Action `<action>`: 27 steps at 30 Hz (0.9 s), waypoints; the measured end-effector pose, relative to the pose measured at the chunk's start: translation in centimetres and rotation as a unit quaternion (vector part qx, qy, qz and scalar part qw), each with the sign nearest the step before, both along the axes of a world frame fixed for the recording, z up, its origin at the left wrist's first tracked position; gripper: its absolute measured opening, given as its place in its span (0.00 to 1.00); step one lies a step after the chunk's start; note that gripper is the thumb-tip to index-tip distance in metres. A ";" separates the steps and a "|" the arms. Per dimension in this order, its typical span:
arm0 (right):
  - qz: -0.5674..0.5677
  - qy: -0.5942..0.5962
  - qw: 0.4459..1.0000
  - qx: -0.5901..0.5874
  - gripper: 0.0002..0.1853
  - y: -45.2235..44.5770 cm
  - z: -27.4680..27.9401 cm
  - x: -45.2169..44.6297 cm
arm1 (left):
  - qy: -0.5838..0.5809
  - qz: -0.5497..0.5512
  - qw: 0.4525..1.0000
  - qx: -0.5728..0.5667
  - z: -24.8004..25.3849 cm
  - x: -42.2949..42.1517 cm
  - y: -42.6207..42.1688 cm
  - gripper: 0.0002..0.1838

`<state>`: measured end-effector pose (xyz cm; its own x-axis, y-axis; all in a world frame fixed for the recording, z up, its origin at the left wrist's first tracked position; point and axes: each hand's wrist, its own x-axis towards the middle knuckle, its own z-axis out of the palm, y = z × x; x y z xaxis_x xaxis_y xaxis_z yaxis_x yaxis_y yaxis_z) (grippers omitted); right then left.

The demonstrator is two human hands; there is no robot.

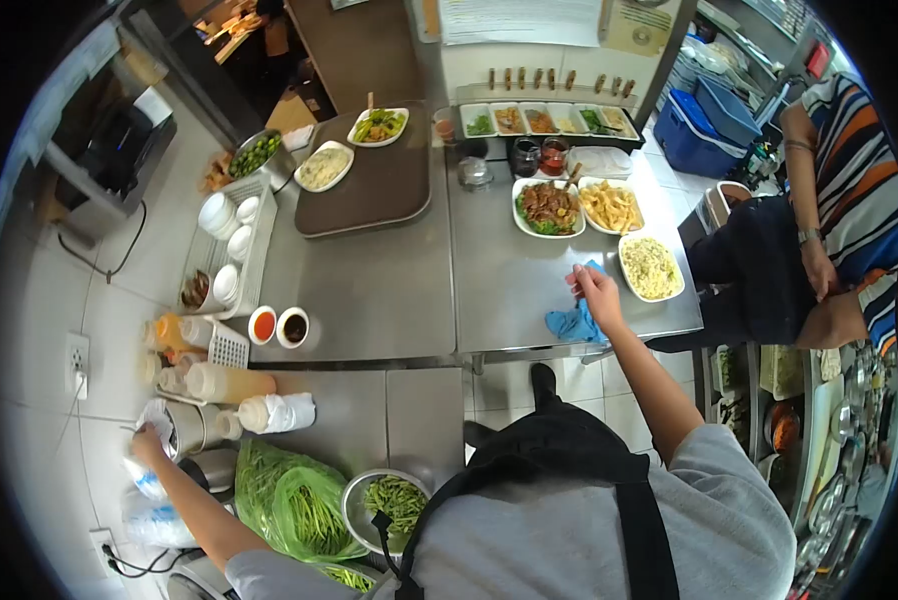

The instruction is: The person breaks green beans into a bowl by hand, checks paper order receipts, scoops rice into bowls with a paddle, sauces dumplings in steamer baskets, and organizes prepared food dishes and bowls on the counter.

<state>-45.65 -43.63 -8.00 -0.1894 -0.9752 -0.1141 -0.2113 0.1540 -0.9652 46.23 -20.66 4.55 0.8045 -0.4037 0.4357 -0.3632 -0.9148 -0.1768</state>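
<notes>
My right hand [594,290] is over the steel counter [499,290], closed around or resting on part of a blue cloth [575,322]; its grip is partly hidden. Just beyond it stand a bowl of meat and greens [549,208], a bowl of fries [612,206] and a bowl of yellowish rice [652,267]. Far to the left, my left hand [150,446] reaches to the rim of a container [184,428] beside squeeze bottles [231,383]. Its fingers are too small and covered to make out.
A brown tray [369,200] bears two dishes. Sauce cups [294,327] sit near the white basket [254,250]. Closer in are bagged greens [309,510] and a steel bowl of green beans [394,505]. At the right stands a person in a striped shirt [854,190].
</notes>
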 end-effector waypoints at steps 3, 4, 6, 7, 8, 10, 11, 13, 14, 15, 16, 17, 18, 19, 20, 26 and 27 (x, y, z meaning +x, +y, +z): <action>-0.037 0.108 0.987 -0.113 0.17 -2.6 2.8 -5.2 | -0.181 0.011 0.978 -0.106 3.4 -10.6 -2.3 0.25; -0.066 0.141 0.983 -0.094 0.19 -4.1 3.0 -8.4 | -0.239 -0.043 0.956 -0.165 5.2 -13.0 -4.3 0.24; -0.120 0.161 0.973 -0.111 0.19 -6.3 4.3 -12.8 | -0.280 -0.192 0.905 -0.258 8.9 -19.7 -9.1 0.19; -0.133 0.150 0.973 -0.111 0.18 -7.5 4.3 -14.9 | -0.263 -0.284 0.875 -0.291 10.4 -24.2 -12.3 0.17; -0.133 0.197 0.968 -0.078 0.18 -9.3 2.8 -18.1 | -0.157 -0.379 0.853 -0.323 10.6 -29.0 -15.2 0.12; -0.085 0.271 0.959 0.007 0.19 -12.5 -0.7 -23.1 | 0.120 -0.540 0.782 -0.288 7.2 -37.0 -21.1 0.11; -0.050 0.291 0.955 0.041 0.20 -13.9 -2.2 -24.5 | 0.199 -0.565 0.754 -0.269 4.5 -43.1 -23.3 0.14; 0.066 0.294 0.951 0.070 0.23 -15.5 -3.4 -25.0 | 0.504 -0.570 0.610 -0.221 2.6 -58.6 -25.6 0.18; 0.111 0.286 0.942 0.137 0.26 -16.2 -3.0 -24.6 | 0.615 -0.499 0.578 -0.197 -0.2 -63.0 -27.2 0.18; 0.124 0.230 0.948 0.179 0.28 -15.5 -0.7 -22.6 | 0.660 -0.496 0.540 -0.161 -3.5 -66.3 -28.9 0.19; 0.160 0.222 0.944 0.182 0.27 -15.6 0.1 -22.0 | 0.708 -0.462 0.516 -0.140 -7.6 -68.9 -30.8 0.21; 0.195 0.214 0.939 0.187 0.27 -15.9 0.4 -22.1 | 0.717 -0.432 0.532 -0.130 -11.1 -71.6 -32.6 0.22; 0.210 0.173 0.941 0.201 0.27 -16.4 0.5 -22.5 | 0.726 -0.400 0.547 -0.119 -13.1 -73.8 -33.8 0.23; 0.225 0.133 0.941 0.215 0.27 -16.9 0.5 -22.8 | 0.745 -0.379 0.533 -0.134 -13.3 -75.3 -34.6 0.23; 0.238 0.090 0.939 0.231 0.27 -17.2 0.6 -22.9 | 0.763 -0.358 0.519 -0.146 -13.6 -76.5 -35.2 0.23; 0.189 -0.068 0.954 0.223 0.24 -17.1 0.5 -22.4 | 0.794 -0.282 0.499 -0.200 -16.0 -78.4 -37.0 0.18; 0.190 -0.088 0.952 0.225 0.23 -17.5 0.4 -22.1 | 0.797 -0.268 0.500 -0.207 -16.0 -78.1 -37.4 0.17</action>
<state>-67.78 -61.09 -7.56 0.2279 -0.8140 -0.5342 -0.1752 0.5054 -0.8449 -31.88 -58.01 -11.46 0.0869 -0.8882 -0.4511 0.0461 -0.4488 0.8925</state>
